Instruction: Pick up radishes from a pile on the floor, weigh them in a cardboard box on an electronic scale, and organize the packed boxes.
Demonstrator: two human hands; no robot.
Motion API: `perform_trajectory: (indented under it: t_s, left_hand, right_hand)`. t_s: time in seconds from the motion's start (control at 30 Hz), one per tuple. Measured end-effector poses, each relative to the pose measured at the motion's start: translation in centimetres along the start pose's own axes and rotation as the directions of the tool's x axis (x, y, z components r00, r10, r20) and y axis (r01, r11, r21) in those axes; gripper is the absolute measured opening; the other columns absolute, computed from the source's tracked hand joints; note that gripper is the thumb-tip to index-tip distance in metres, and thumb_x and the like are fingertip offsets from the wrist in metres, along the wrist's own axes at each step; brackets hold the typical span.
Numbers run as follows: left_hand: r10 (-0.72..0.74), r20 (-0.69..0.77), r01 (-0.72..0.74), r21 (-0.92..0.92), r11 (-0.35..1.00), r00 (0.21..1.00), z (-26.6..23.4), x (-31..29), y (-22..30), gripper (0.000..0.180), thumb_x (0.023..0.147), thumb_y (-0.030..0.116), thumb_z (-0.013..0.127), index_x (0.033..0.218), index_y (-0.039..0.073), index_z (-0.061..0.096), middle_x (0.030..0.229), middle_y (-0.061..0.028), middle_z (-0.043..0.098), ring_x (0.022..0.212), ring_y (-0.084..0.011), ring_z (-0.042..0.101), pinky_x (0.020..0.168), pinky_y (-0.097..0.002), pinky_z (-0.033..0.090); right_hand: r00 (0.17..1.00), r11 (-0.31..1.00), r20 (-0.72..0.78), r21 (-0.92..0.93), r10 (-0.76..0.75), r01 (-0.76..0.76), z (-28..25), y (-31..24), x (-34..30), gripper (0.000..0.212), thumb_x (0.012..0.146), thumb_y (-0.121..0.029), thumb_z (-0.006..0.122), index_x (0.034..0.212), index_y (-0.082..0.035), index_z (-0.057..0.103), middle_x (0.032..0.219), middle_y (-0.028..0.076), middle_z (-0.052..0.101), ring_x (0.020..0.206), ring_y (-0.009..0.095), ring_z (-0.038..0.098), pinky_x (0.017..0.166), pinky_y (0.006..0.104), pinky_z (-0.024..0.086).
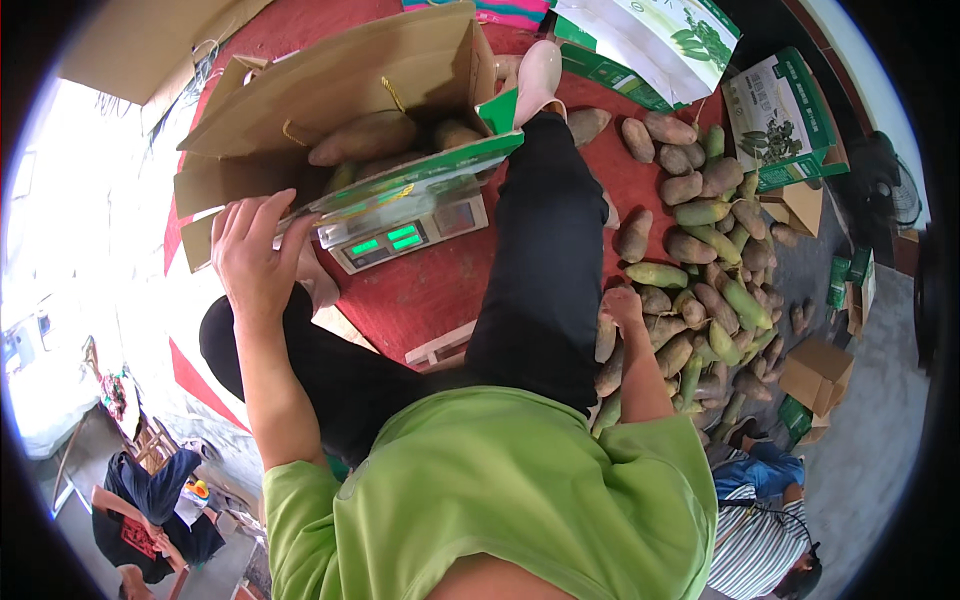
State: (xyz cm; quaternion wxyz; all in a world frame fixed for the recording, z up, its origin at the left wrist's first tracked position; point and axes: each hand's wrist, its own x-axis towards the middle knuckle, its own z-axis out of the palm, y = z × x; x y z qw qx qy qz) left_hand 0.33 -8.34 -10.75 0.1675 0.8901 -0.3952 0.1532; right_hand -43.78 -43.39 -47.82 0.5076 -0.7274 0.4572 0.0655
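Note:
An open cardboard carton (330,95) with a green and white outer side stands on a digital scale (405,237) with lit green displays. Inside the carton lie several brown radishes (365,137). My left hand (252,245) grips the carton's near left edge, fingers over the rim and thumb on the side. At the near left side of a large pile of brown and green radishes (715,300), my right hand (622,305) is down low with its fingers curled. What it holds, if anything, is hidden. A green radish (657,275) lies just beyond it.
Two printed green and white cartons (648,45) (775,115) stand at the far right. A brown box (815,375) and a fan (900,185) are at the right. Another person (755,530) is at the lower right, and one more (145,520) at the lower left.

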Motion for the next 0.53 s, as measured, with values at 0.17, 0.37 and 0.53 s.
perform_trajectory:
  t_s: [0.17,0.37,0.53]
  left_hand:
    - [-0.092,-0.069,0.087,-0.072,0.994,0.993,-1.1,0.1,-1.1,0.02,0.075,0.012,0.072,0.092,0.004,0.067,0.083,-0.0076,0.065,0.081,-0.0233,0.061,0.085,-0.0349,0.045]
    - [-0.546,-0.212,0.458,-0.35,0.817,0.811,-3.5,0.1,-6.5,0.024,0.09,0.015,0.062,0.109,0.001,0.063,0.098,-0.0098,0.066,0.094,-0.0179,0.061,0.088,-0.0306,0.046]
    - [-0.789,0.006,0.758,-0.28,0.589,0.614,-5.3,-0.6,-13.8,0.058,0.088,0.031,0.064,0.134,0.002,0.045,0.121,-0.0155,0.058,0.111,-0.0251,0.056,0.097,-0.0376,0.041]
  right_hand:
    - [0.968,0.969,-0.115,0.133,0.225,-0.21,-2.4,-10.1,1.5,0.018,0.085,-0.014,0.06,0.098,-0.002,0.066,0.079,0.004,0.065,0.061,0.012,0.06,0.047,0.0258,0.043]
    - [0.906,0.911,-0.199,0.108,-0.373,0.399,-6.6,-29.8,3.3,0.021,0.086,-0.012,0.062,0.1,0.004,0.064,0.08,0.004,0.065,0.067,0.01,0.058,0.061,0.0251,0.047]
    - [0.84,0.837,-0.04,0.069,-0.542,0.543,-5.9,-45.6,1.6,0.021,0.088,-0.018,0.062,0.102,-0.002,0.067,0.092,0.008,0.067,0.079,0.014,0.061,0.073,0.0259,0.047]
